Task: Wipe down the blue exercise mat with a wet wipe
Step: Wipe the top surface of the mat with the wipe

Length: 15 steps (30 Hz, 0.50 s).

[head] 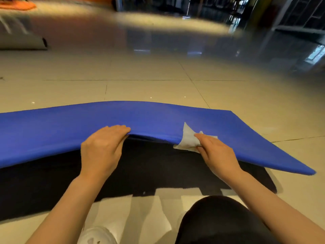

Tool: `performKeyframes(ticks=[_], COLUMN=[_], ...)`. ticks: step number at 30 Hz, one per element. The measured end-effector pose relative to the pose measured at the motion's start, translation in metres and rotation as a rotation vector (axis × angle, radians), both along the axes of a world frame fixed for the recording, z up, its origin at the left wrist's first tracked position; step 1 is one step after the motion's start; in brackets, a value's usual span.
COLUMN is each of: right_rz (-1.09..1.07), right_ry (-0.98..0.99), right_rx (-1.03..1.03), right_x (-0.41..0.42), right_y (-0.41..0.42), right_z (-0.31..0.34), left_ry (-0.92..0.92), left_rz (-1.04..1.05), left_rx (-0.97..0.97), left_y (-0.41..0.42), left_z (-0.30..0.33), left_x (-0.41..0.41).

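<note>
The blue exercise mat [70, 127] stretches across the tiled floor, with its near edge lifted off the ground. My left hand [102, 148] grips that raised near edge at the middle, fingers curled over the top. My right hand [216, 154] pinches a white wet wipe [188, 140] that is folded around the same edge, a little to the right. A dark shadow lies on the floor beneath the lifted mat.
My black-clad knee [221, 219] and a white shoe [98, 235] are close in front of the mat. A grey rolled mat [22, 41] lies at the far left, an orange one [17, 5] beyond it. Metal racks [299, 18] stand at the far right.
</note>
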State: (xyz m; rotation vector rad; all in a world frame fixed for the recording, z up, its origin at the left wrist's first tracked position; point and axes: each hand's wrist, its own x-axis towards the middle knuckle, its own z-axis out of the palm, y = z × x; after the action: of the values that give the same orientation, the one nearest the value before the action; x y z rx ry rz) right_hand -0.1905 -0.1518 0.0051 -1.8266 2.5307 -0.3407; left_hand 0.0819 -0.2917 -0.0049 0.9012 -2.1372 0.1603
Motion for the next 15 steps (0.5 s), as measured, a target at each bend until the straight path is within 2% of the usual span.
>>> performKeyframes(ticks=[3, 7, 11, 15], right_rz=[0.134, 0.296, 0.377, 0.338], right_ry=[0.038, 0.177, 0.192, 0.138], right_rx=[0.033, 0.086, 0.069, 0.103], right_x=[0.034, 0.064, 0.062, 0.041], right_y=[-0.019, -0.045, -0.054, -0.034], right_z=[-0.006, -0.002, 0.002, -0.003], left_ry=[-0.047, -0.336, -0.166, -0.137], left_rz=[0.115, 0.085, 0.008, -0.041], left_rx=[0.211, 0.163, 0.247, 0.192], left_y=[0.006, 0.014, 0.015, 0.01], left_z=[-0.031, -0.049, -0.053, -0.054], left_x=[0.047, 0.038, 0.005, 0.002])
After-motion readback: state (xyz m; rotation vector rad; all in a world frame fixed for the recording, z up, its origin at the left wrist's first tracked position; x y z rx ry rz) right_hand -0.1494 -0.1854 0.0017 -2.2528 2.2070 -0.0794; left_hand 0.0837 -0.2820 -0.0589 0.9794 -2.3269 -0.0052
